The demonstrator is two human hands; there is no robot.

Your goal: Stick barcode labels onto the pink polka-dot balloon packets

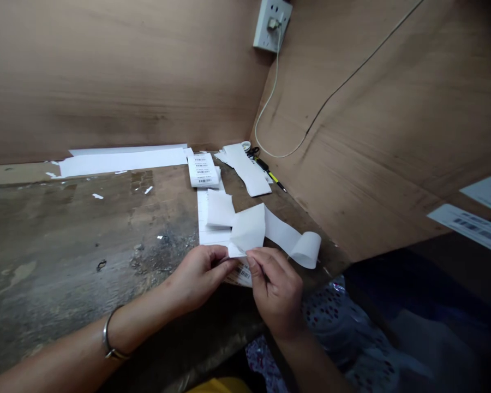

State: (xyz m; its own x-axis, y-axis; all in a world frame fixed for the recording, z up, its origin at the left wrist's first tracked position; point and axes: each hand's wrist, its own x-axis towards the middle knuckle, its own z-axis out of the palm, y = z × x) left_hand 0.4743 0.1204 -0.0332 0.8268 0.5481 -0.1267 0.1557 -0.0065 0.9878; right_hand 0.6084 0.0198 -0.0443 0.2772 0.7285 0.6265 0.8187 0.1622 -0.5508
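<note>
Fair bit's already unspooled here: a white paper barcode strip is pinched between the left hand and right hand at the edge of a scarred wooden bench, while a curled white paper strip lies beside them and a white barcode label roll is left further back.

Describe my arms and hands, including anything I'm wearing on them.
Both hands are bare, with no gloves, and no sleeves show on the arms. The left arm wears a thin silver-coloured metal bangle at the wrist. The right arm shows no bangle or other jewellery.
</note>
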